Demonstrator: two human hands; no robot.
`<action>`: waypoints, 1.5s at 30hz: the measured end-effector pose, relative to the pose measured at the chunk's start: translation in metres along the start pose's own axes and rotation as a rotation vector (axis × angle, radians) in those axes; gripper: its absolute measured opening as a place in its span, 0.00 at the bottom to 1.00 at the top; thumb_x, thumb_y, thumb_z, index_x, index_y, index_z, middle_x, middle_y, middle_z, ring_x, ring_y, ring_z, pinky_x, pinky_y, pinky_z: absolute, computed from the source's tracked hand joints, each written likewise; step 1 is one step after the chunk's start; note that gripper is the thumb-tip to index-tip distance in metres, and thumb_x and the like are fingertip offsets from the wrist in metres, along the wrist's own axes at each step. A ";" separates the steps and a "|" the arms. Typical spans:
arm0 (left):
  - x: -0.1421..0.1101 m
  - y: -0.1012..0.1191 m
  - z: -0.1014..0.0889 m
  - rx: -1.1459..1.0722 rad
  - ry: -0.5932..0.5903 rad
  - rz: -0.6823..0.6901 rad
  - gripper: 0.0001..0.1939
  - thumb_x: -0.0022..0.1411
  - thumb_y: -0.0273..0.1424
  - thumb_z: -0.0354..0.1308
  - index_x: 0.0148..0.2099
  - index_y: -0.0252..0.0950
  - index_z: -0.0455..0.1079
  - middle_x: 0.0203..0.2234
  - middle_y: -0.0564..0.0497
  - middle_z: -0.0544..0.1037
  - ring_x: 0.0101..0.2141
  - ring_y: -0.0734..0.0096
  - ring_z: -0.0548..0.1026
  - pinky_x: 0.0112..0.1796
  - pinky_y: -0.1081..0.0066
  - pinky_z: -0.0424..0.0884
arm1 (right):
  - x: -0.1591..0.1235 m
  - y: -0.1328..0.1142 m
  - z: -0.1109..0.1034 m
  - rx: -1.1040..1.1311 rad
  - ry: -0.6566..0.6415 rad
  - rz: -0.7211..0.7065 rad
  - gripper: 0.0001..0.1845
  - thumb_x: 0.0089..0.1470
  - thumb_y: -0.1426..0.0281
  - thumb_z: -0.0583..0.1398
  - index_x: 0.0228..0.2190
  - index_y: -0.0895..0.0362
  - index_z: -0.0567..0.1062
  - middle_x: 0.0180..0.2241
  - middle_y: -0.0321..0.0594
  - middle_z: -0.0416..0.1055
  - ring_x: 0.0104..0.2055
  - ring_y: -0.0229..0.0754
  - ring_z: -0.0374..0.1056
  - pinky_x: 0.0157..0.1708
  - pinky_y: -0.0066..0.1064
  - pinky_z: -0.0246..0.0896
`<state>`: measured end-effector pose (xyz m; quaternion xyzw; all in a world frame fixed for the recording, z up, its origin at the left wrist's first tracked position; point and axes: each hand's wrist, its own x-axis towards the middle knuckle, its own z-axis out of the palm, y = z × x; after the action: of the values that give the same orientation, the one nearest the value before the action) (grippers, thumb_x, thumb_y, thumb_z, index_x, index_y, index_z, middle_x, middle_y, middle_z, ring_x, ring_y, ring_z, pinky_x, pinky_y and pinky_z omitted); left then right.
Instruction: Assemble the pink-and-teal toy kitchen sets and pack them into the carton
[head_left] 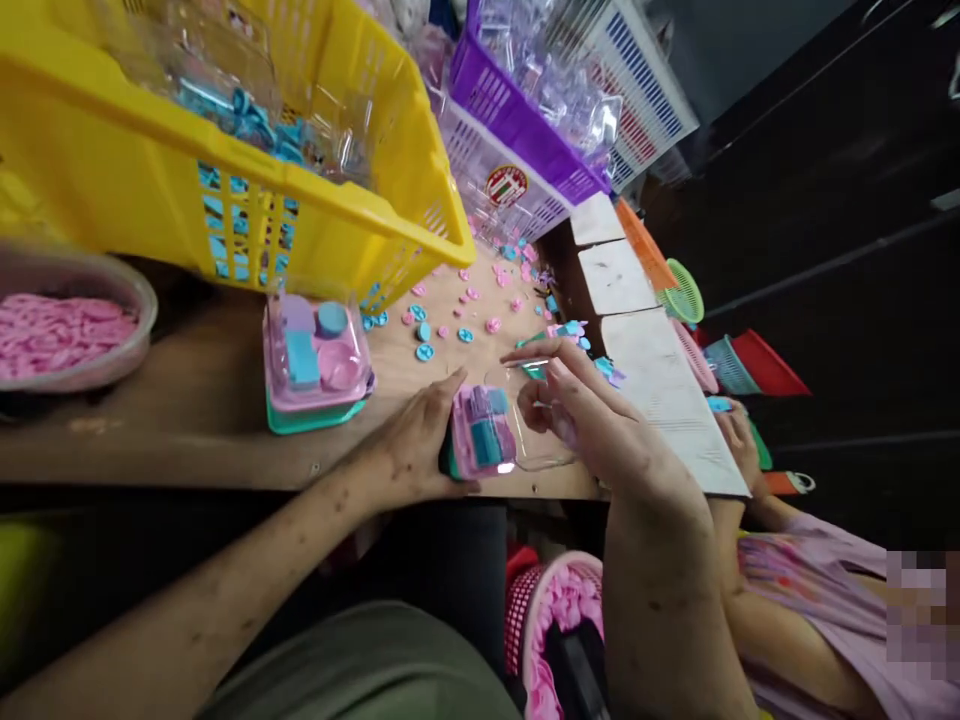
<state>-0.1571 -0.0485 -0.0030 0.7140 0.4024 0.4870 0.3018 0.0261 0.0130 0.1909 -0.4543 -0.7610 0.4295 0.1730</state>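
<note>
My left hand [420, 435] grips the side of a small clear plastic pack [484, 432] filled with pink and blue toy pieces, at the near edge of the wooden table [187, 420]. My right hand [581, 405] curls over the pack's open clear lid [536, 445], fingers pinched on it. A closed pack [315, 360] of the same kind, pink with a green base, stands to the left of my hands. Small pink and blue toy pieces [450, 320] lie scattered on the table beyond.
A yellow basket [337, 215] of clear packs stands at the back left, purple and white baskets [517, 125] behind it. A bowl of pink pieces [64, 335] is at far left. White boards [660, 380] lie to the right. Another person's arm [757, 480] is at the right.
</note>
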 end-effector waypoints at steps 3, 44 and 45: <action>0.000 0.004 -0.003 0.008 -0.008 -0.038 0.74 0.55 0.43 0.85 0.85 0.40 0.34 0.80 0.27 0.55 0.79 0.31 0.58 0.76 0.33 0.60 | -0.007 0.002 0.016 -0.135 0.196 -0.155 0.18 0.78 0.50 0.55 0.51 0.48 0.75 0.42 0.39 0.74 0.41 0.44 0.73 0.42 0.35 0.72; 0.004 0.004 0.004 -0.106 0.085 0.005 0.61 0.49 0.35 0.83 0.76 0.41 0.51 0.68 0.34 0.72 0.68 0.31 0.73 0.68 0.34 0.72 | 0.002 -0.015 0.048 -0.622 0.189 -0.107 0.20 0.74 0.53 0.60 0.48 0.52 0.87 0.45 0.42 0.87 0.47 0.52 0.83 0.47 0.42 0.73; 0.004 0.004 0.003 -0.110 0.089 0.006 0.61 0.49 0.34 0.83 0.76 0.41 0.52 0.68 0.34 0.72 0.68 0.32 0.73 0.68 0.34 0.72 | 0.001 -0.016 0.048 -0.626 0.189 -0.107 0.20 0.74 0.54 0.60 0.48 0.52 0.87 0.45 0.42 0.87 0.47 0.52 0.83 0.47 0.42 0.73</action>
<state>-0.1522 -0.0470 0.0012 0.6753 0.3857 0.5405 0.3211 -0.0144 -0.0129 0.1761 -0.4825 -0.8595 0.1209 0.1172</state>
